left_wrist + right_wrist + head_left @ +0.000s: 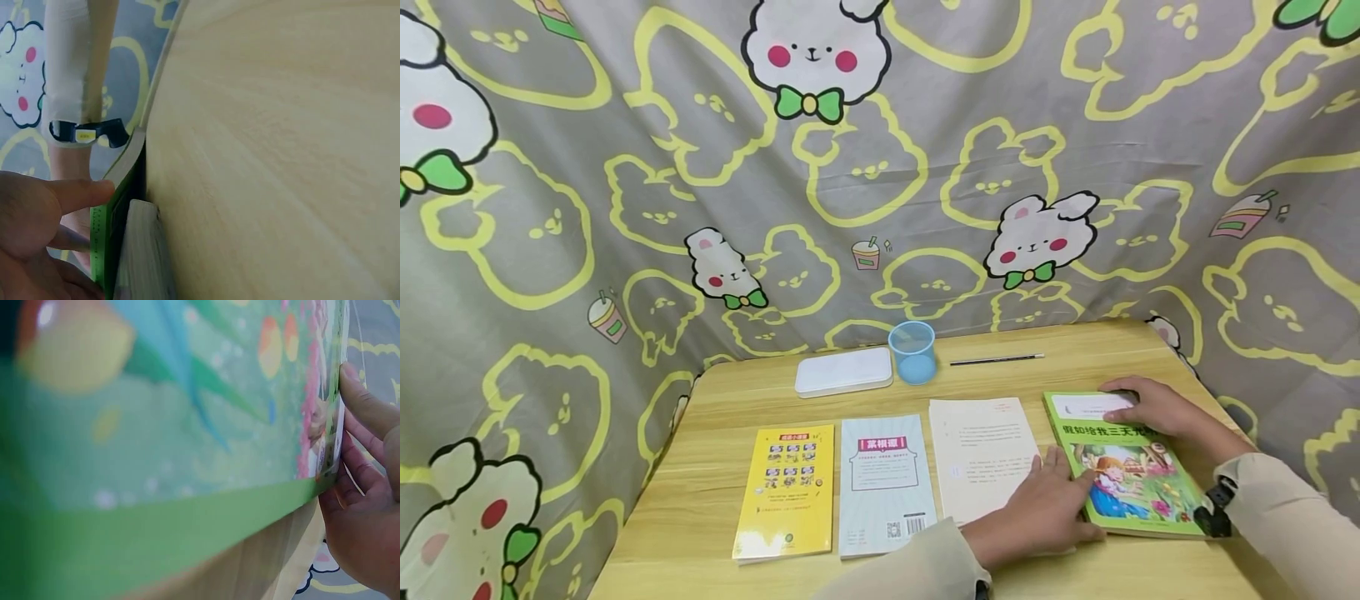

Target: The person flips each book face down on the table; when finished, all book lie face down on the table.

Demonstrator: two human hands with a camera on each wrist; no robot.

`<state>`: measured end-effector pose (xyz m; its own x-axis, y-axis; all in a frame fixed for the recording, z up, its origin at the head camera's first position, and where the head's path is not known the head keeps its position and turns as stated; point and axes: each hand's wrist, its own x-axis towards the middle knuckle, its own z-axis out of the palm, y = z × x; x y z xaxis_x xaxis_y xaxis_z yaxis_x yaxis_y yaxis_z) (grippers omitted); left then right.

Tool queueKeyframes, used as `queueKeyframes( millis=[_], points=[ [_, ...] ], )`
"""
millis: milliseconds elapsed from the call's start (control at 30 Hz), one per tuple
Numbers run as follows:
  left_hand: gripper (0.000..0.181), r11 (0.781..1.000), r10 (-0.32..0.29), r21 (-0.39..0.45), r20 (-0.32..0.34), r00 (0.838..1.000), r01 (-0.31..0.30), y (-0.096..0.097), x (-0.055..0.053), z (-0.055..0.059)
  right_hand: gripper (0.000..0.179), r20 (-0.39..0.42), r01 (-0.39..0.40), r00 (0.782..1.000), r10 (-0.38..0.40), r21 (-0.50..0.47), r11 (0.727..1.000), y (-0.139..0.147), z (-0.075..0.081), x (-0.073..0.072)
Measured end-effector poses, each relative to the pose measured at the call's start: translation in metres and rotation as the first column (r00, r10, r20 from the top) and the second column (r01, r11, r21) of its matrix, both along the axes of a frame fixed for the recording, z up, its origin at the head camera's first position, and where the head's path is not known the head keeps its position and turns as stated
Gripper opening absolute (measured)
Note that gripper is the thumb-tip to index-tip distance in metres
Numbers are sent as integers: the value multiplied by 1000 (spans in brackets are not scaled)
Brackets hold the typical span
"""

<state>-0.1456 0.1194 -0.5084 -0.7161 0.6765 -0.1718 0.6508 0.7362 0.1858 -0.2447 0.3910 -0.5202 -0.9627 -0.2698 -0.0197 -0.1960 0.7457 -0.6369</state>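
A green picture-covered book (1138,479) lies at the right of the table, its cover facing up. My right hand (1157,410) holds its upper right edge; in the right wrist view the thumb and fingers (359,465) of that hand meet at the book's edge. Along the book's left side rests my left hand (1045,508), fairly straight-fingered, its thumb touching the green spine (98,244) in the left wrist view. Under the left hand, partly covered, is a book with a white printed page (977,442) facing up.
Left of these lie a pale blue book (880,500) and a yellow book (786,508) in a row. Behind stand a white case (842,372), a blue see-through cup (916,367) and a thin dark pencil (996,360). A patterned grey curtain (917,167) surrounds the wooden table (662,533).
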Motion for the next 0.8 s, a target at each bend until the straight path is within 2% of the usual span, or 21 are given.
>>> queueKeyframes(
  millis=[233,533,800],
  points=[
    [76,996,1,91,45,999,-5,-8,4,11,59,3,-20,1000,20,0,1000,-8,2,0],
    [77,971,32,232,112,993,-58,-12,9,19,58,28,-51,998,51,-17,999,-13,0,-2],
    [73,947,6,319,51,999,-22,-19,8,25,59,43,-123,991,125,-48,991,-20,8,-2]
  ],
)
